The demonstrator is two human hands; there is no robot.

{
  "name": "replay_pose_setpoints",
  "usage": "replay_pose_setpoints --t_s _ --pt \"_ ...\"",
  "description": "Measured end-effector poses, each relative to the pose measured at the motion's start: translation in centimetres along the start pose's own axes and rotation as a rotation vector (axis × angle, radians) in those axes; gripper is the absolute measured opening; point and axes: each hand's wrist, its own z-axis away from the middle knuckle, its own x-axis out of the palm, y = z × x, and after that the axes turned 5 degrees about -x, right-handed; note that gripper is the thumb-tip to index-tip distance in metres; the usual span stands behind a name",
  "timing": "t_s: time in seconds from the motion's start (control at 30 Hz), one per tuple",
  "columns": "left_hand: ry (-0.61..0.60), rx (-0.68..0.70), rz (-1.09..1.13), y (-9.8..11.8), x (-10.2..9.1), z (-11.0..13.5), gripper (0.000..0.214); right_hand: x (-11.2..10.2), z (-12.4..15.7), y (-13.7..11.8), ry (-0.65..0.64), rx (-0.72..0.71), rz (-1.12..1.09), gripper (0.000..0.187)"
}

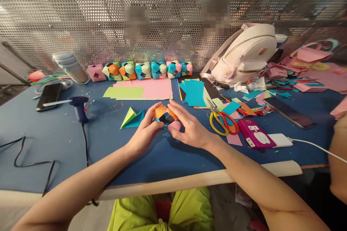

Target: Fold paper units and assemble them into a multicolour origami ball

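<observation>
Between my two hands is an origami ball (162, 110) of orange, blue and pink folded paper, with an opening facing me. My left hand (148, 124) grips its left side, thumb in front and fingers behind. On its right side, my right hand (187, 122) closes around the orange and pink part, thumb low and fingers over the top. Just left of my left hand lie a green folded paper piece (129, 116) and a blue folded piece (138, 119). My palms hide some of the ball.
Finished paper balls (142, 70) line the mesh wall. A hot glue gun (80, 108) lies left, its cord trailing to the edge. Scissors (223, 122), a magenta power bank (255, 134), a phone (289, 112) and a backpack (244, 56) are right. Another person's arm (338, 151) enters at far right.
</observation>
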Motion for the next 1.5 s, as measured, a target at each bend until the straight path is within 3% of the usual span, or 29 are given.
replay_pose_setpoints --t_s 0.23,0.7,0.87,1.03,1.3,1.5 --pt "0.002 -0.057 0.107 0.1 0.3 0.0 0.062 0.1 0.0 0.0 -0.004 0.042 -0.022 0.067" --pt "0.035 -0.084 0.096 -0.4 0.3 -0.1 0.060 0.4 0.0 0.2 -0.071 0.135 -0.062 0.071" --pt "0.044 -0.087 0.115 -0.3 0.3 -0.1 0.063 -0.4 -0.1 -0.1 -0.170 0.165 -0.148 0.081" --pt "0.043 -0.090 0.108 0.0 0.5 0.0 0.062 -1.3 -0.2 -0.2 -0.265 0.200 -0.224 0.074" --pt "0.060 -0.104 0.008 0.2 0.0 -0.4 0.061 -0.8 -0.4 0.0 -0.250 0.282 -0.228 0.075" --pt "0.088 -0.099 -0.211 0.1 -1.2 -0.8 0.065 -0.6 -0.7 0.8 -0.166 0.453 -0.343 0.068"
